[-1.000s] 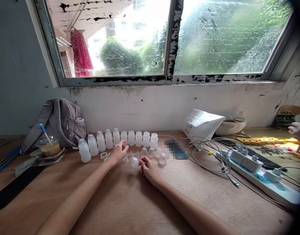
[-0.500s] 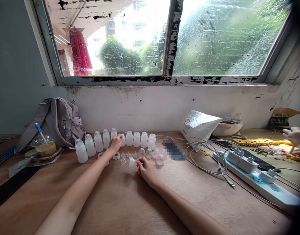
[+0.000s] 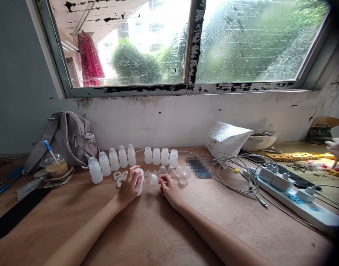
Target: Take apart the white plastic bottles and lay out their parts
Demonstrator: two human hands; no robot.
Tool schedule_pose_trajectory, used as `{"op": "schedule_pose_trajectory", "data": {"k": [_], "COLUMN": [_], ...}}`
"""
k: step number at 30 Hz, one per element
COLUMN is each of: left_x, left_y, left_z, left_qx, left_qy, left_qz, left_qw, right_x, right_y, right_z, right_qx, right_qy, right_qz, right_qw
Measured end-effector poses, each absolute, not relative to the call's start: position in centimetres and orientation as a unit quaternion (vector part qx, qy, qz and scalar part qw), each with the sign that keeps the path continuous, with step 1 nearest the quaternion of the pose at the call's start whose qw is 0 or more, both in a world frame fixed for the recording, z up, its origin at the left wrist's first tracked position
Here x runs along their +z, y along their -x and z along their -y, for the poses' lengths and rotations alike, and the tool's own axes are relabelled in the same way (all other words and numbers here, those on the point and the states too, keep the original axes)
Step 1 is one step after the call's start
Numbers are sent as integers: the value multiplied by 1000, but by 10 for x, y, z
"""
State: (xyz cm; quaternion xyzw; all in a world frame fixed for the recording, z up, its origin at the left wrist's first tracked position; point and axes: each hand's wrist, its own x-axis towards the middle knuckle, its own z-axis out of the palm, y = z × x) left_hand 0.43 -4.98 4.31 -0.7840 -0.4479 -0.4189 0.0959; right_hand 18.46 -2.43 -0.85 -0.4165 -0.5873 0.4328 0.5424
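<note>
My left hand (image 3: 129, 186) is wrapped round a frosted white baby bottle (image 3: 140, 183) standing at the middle of the table, its far side partly behind my fingers. Just to the right, my right hand (image 3: 168, 187) pinches a clear bottle nipple set in a collar ring (image 3: 153, 180), tipped on its side with the ring toward the bottle. Behind my hands lie loose collar rings (image 3: 117, 175), clear nipples (image 3: 147, 176) and transparent dome caps (image 3: 183, 179). Several capped bottles (image 3: 104, 163) line the back left, and several uncapped bottles (image 3: 156, 156) stand at the back.
At left are a grey backpack (image 3: 67, 138), an iced drink cup (image 3: 54, 164) and a black flat object (image 3: 20, 210). Toward the right lie a white pouch (image 3: 227, 138), tangled cables (image 3: 227, 184) and a power strip (image 3: 291, 201). Another person's hand (image 3: 337, 147) shows at the far right edge.
My left hand has brought a bottle from the back row forward to the middle, beside the nipple and ring. My right hand still holds that piece, nearly in place.
</note>
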Motion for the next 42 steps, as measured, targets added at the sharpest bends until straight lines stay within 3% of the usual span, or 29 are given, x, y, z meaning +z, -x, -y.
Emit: {"op": "schedule_pose_trajectory", "data": {"k": [11,18,42], "left_x": [12,16,14], "left_y": [-2,1,7], "left_z": [48,48,45], "left_qx": [-341,-352,-343], "left_qy": [802,810,828], "left_qz": [489,469,443], "left_qw": [-46,-17,16], "right_x": [0,-2,3], "right_y": [-184,-193,-199], "right_z": [30,19,23], "right_qx": [415,398,364], "right_qy": [415,423,419], "right_qz": [582,572,659], "right_qw": [562,579,508]}}
